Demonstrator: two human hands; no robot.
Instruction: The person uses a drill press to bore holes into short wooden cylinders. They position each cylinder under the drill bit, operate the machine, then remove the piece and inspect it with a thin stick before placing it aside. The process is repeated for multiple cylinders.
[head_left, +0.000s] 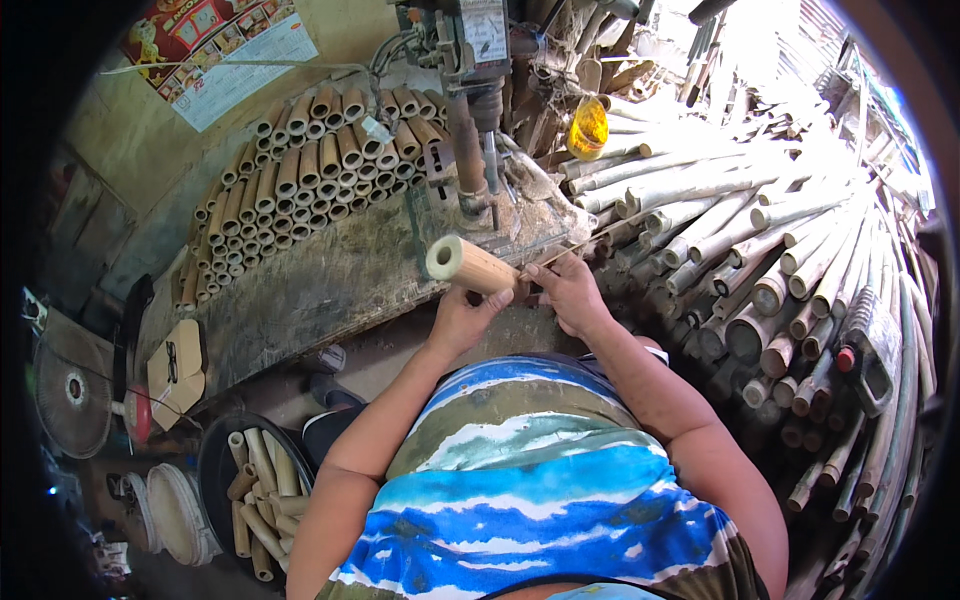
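A short, thick-walled bamboo tube (478,266) is gripped from below by my left hand (466,322), its hollow end tilted up and to the left. My right hand (572,292) pinches a long thin stick (600,234) close to the tube's other end. The stick slants away to the upper right. Whether its near tip enters the tube or only touches it, I cannot tell. Both hands are in front of the workbench edge, below a drill press (470,150) on a worn wooden bench (300,310).
Cut bamboo tubes (290,175) are stacked at the bench's back left. Long bamboo poles (740,250) pile up on the right, with a chainsaw (868,350) on them. A black tub (212,490) of bamboo pieces, a fan (75,385) and a cardboard box (178,375) stand lower left.
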